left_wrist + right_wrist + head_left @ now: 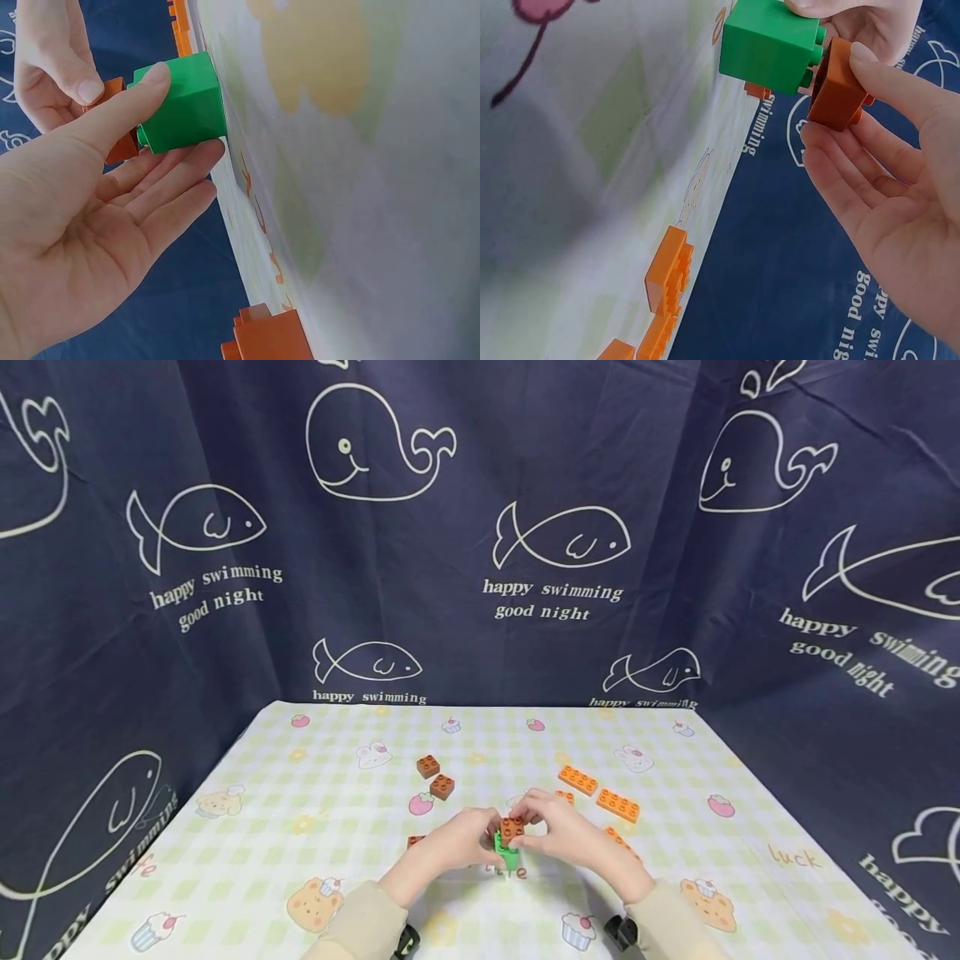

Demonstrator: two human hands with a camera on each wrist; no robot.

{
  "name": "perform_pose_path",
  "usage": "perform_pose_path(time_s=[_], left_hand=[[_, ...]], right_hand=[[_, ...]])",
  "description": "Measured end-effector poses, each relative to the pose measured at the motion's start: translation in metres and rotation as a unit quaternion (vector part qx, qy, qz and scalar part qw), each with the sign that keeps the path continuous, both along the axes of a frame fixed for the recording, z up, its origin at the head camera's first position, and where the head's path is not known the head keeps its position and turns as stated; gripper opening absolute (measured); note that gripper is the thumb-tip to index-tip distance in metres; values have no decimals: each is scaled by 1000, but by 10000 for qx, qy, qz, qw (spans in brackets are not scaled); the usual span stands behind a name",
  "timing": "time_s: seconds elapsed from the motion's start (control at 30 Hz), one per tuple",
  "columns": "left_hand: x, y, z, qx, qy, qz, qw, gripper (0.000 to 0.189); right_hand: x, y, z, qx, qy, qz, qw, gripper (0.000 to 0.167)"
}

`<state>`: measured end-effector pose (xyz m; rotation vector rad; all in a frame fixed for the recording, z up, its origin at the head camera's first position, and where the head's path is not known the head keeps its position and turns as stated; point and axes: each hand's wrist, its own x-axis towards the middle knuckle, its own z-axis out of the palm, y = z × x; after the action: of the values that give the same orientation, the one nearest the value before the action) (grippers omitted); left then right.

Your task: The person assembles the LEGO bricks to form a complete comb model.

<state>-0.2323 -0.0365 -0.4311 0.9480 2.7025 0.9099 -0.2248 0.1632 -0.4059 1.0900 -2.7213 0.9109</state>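
My left hand (467, 838) grips a green toy building block (187, 109) between thumb and fingers, low over the patterned tablecloth. A reddish-brown toy brick with studs (838, 88) is pinched by my right hand (564, 830), its thumb on one side and fingertips on the other. The brown brick sits at the studded top of the green block. In the right wrist view it is tilted, its hollow underside facing the green studs, with a narrow gap along part of the edge.
Two brown bricks (427, 766) lie beyond my left hand, and another brown brick (416, 842) is partly hidden by the left forearm. Several orange bricks (618, 805) lie to the right, some partly behind the right arm. A dark blue printed curtain (465, 552) surrounds the table.
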Motion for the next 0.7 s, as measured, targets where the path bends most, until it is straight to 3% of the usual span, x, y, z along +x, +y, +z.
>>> perform_pose_path(time_s=[0.37,0.7], left_hand=[[2,-2,-1,81,-61,-114,9999,30],[-3,-1,-2,-31,154,-169,9997,31]], right_hand=[[3,-3,-4,45,-185,176,9997,28],[-2,-2,-5,30,-56,253,9997,29]])
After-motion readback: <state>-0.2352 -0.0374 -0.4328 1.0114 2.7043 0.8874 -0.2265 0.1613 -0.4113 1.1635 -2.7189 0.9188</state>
